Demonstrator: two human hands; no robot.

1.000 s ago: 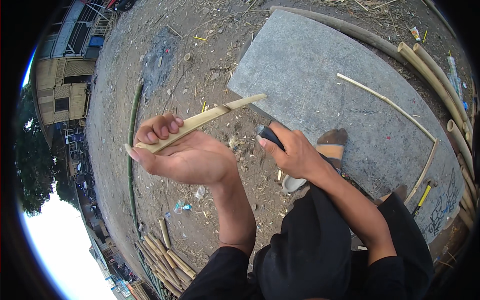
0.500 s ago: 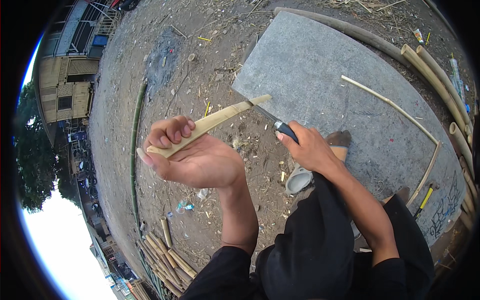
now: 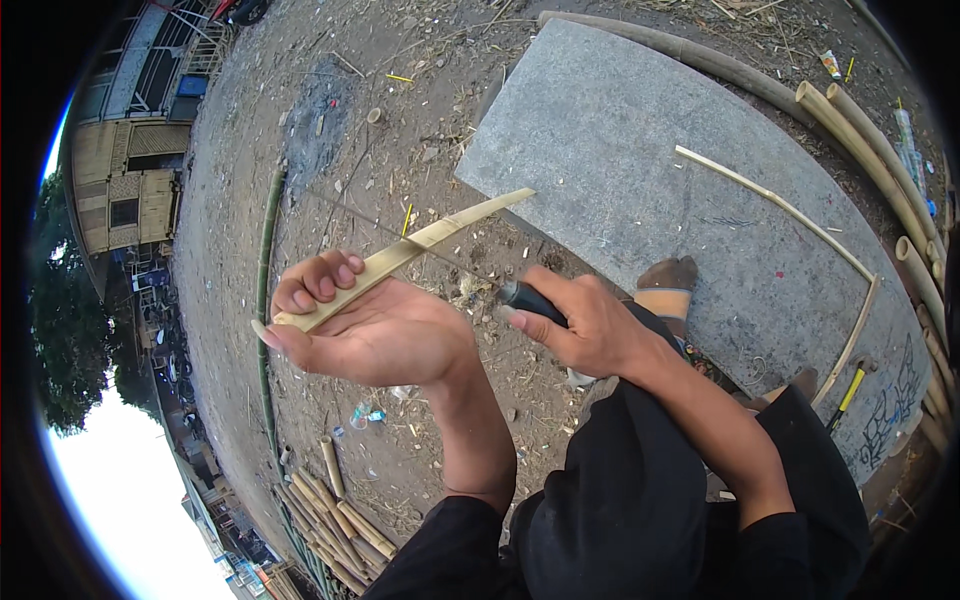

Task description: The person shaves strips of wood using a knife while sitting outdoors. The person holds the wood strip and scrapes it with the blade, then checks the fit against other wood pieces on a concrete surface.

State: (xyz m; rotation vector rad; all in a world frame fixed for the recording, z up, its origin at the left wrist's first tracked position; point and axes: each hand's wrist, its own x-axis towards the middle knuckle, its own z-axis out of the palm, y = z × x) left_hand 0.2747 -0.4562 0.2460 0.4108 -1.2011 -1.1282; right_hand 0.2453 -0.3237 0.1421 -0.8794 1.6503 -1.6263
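My left hand (image 3: pixel 400 335) is palm up, with its fingers and thumb curled round the near end of a pale, flat bamboo strip (image 3: pixel 470 217). The strip slants up to the right, its tapered far end over the corner of a grey slab (image 3: pixel 600 110). My right hand (image 3: pixel 595 325) is closed on the dark handle of a knife (image 3: pixel 533 302). Its thin blade, smeared by motion, points up and left and crosses the strip just beyond my left fingers. Whether the blade cuts into the strip or only lies against it, I cannot tell.
On the slab lie a bent bamboo strip (image 3: pixel 800 215) and a yellow-handled hammer (image 3: pixel 850 395). Thick bamboo poles (image 3: pixel 860 140) run along its right side. A long green pole (image 3: pixel 265 280) and a pile of cut bamboo (image 3: pixel 335 530) lie on the littered dirt at left.
The knife has moved left and down along the strip, from near its tip to close beyond my left fingers. My right hand has shifted left with it; my left hand still holds the strip.
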